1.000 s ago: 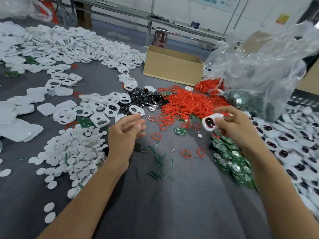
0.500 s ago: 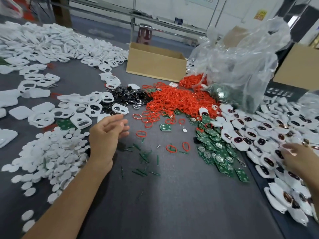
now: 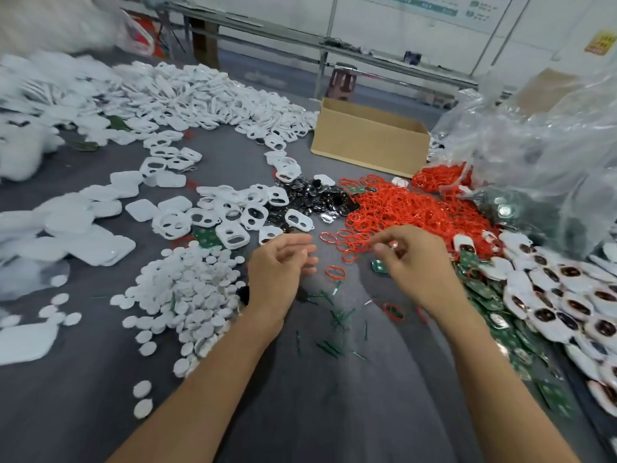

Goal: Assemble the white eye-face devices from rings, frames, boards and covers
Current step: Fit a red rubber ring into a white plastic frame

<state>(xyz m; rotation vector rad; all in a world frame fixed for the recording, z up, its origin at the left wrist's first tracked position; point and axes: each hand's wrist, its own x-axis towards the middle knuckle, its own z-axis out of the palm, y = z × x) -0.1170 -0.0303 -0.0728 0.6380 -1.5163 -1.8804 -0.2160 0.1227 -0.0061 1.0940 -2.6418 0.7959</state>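
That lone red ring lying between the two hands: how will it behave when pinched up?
The red ring looks thin and lies squashed oval, so probably floppy and light. Flat on the grey table, it seems unlikely to roll, though its thinness may make pinching fiddly.

Right hand (image 3: pixel 414 262) pinch contents unclear; far-left white pile (image 3: pixel 26 152) blurred.

Dark grey surface (image 3: pixel 334 412) across pretty much the whole lower frame. Beyond its far edge, bluish-grey floor (image 3: pixel 267 78) and a long metal rail frame (image 3: pixel 267 31) running along the top. Behind that, plain white wall (image 3: pixel 267 11), with a green-printed poster (image 3: pixel 434 5) at upper right and a yellow sign (image 3: pixel 601 45) at the far right edge. Reddish plastic stool (image 3: pixel 342 83) at upper centre. Bright, even indoor light, no hard shadows.
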